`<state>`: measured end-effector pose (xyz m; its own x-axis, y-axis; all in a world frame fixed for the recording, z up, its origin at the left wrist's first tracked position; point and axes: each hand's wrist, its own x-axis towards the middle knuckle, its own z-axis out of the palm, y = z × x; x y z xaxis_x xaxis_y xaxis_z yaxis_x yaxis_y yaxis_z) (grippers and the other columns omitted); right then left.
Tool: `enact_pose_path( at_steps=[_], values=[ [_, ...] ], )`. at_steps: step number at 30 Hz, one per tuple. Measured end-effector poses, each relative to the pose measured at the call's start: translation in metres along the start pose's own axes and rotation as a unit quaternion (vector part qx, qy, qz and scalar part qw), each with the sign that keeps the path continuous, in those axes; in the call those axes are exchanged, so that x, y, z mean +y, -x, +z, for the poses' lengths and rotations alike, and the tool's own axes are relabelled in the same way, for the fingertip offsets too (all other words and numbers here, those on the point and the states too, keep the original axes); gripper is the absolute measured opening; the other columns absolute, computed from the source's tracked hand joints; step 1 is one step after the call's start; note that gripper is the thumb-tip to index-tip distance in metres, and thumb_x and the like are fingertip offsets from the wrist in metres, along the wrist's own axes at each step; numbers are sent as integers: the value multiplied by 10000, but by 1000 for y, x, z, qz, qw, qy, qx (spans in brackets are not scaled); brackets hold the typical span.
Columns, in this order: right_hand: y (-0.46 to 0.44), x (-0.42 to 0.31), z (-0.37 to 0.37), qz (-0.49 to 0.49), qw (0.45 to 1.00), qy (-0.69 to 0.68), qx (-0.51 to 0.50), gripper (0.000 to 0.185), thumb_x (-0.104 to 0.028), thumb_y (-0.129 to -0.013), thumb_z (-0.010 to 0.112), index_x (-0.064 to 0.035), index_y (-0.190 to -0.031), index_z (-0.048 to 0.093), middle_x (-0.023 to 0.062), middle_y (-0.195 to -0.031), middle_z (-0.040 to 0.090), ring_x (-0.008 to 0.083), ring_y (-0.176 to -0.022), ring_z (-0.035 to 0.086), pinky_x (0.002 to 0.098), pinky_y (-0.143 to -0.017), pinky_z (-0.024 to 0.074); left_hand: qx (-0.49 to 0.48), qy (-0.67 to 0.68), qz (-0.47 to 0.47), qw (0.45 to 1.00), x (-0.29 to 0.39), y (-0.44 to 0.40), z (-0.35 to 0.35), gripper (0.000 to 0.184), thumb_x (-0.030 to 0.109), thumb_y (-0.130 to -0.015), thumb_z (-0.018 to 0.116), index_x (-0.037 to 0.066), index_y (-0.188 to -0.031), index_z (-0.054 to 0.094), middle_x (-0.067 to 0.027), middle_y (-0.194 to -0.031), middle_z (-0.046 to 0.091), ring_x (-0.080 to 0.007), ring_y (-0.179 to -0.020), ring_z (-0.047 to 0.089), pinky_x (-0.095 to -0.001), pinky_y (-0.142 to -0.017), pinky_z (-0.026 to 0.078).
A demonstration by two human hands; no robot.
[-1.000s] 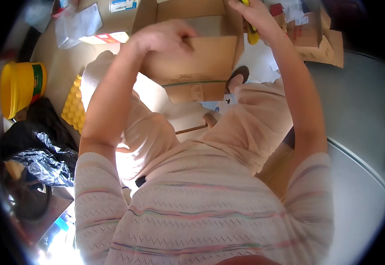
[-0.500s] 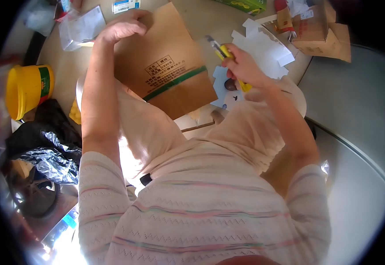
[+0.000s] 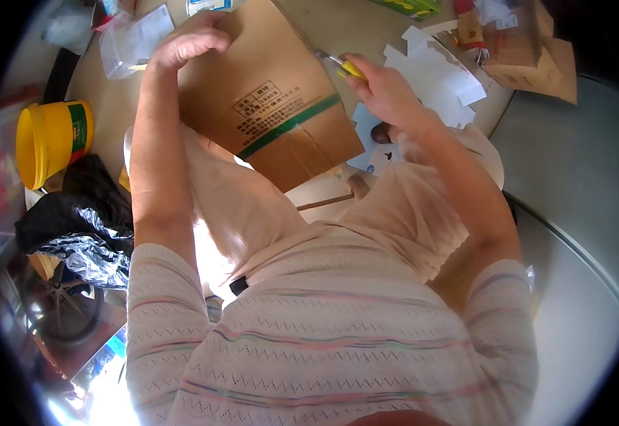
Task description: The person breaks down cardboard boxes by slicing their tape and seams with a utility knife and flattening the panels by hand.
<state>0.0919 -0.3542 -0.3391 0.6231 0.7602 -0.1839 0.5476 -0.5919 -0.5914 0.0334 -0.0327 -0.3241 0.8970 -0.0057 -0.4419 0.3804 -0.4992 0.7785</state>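
Note:
A brown cardboard piece [image 3: 253, 60] with printed text and a strip of green tape stands tilted between my knees. My left hand [image 3: 194, 41] is closed over its upper left edge, the fingers bent onto its face. In my right hand [image 3: 387, 92] is a yellow utility knife [image 3: 351, 69], gripped in a closed fist. Its metal tip points up and left, close to the cardboard's right edge; whether it touches cannot be made out. My palm hides most of the handle. Below the right hand lies a white-and-blue paper piece [image 3: 363, 135].
A cut white card sheet [image 3: 434, 71] lies to the right, near an open brown carton [image 3: 529, 60]. At the left are a yellow bucket [image 3: 47, 142], a black plastic bag [image 3: 75, 213] and a clear plastic box [image 3: 135, 42]. A grey panel [image 3: 572, 156] borders the right side.
My right hand has moved up and slightly left, bringing the knife's tip near the cardboard's right edge. My left hand keeps its hold on the cardboard. The view has shifted slightly.

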Motion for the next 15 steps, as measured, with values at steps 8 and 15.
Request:
enact_pose_path(
  at_steps=[8,15],
  values=[
    [-13,-3,-3,-6,999,28,-44,346,-163,-847,482,-110,-1188,461,185,-829,597,361,-729,565,421,-641,450,109,-122,26,986,32,-4,26,505,299,-675,690,-27,-1043,574,-60,-873,615,-126,-799,566,-269,-761,445],
    [-23,-19,-16,82,986,-64,-134,330,-117,-837,455,-81,-1165,468,111,-731,570,187,-492,564,323,-548,469,282,-205,-36,937,60,-17,58,683,536,-608,693,50,-1067,559,-197,-934,613,-329,-893,593,-403,-784,467]
  ],
)
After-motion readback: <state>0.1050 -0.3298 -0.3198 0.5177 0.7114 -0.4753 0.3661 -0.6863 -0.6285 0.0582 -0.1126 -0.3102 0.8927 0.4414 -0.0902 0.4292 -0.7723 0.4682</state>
